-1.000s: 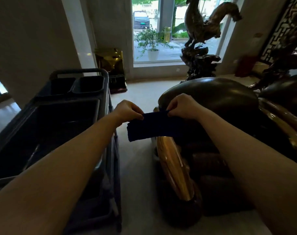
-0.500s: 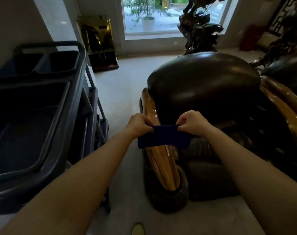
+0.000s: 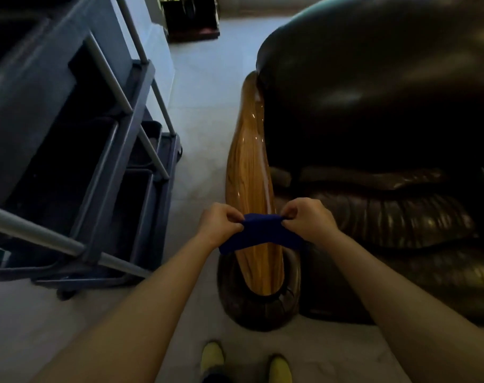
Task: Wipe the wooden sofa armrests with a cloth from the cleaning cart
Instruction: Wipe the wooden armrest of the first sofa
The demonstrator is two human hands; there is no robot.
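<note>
Both hands, left (image 3: 220, 221) and right (image 3: 307, 218), pinch the top edge of the cloth (image 3: 260, 234), stretched just above the armrest (image 3: 250, 172). The cloth looks soft and light (probably limp); bunching it into one palm should suit the glossy, likely slippery wood.

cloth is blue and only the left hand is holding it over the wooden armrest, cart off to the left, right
Not quite. The head view shows both hands on it: the left hand and the right hand each pinch an end of the blue cloth, stretched across the wooden armrest. The cleaning cart is indeed off to the left.
</note>
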